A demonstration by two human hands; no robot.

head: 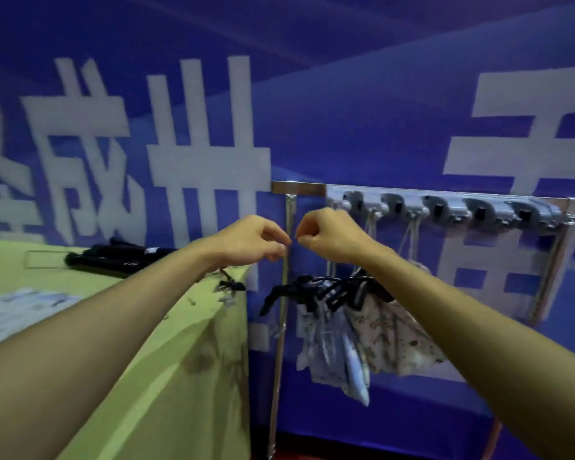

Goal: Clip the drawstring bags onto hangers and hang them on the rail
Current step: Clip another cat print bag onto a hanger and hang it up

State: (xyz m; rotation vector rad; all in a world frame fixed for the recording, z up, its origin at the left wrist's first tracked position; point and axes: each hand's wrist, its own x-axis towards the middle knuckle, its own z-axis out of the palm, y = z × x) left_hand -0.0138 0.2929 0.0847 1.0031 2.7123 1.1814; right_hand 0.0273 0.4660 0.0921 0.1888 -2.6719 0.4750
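My left hand (pixel 249 240) and my right hand (pixel 329 234) are raised side by side, fingertips almost touching, in front of the rail's left post (pixel 281 327). Both have curled fingers and I see nothing in them. The metal rail (pixel 299 188) runs to the right and carries a row of grey hook blocks (pixel 445 207). Below my right wrist, black clip hangers (pixel 316 290) hang from thin wire hooks. Clipped to them are a beige patterned drawstring bag (pixel 389 333) and a blue-and-white one (pixel 332 343). The frame is blurred.
A table under a green cloth (pixel 130 327) stands at the left, its corner close to the post. On it lie a black bundle (pixel 120 255), pale printed fabric (pixel 20 307) and small clips at the corner (pixel 228 287). A blue banner wall (pixel 379 127) is behind.
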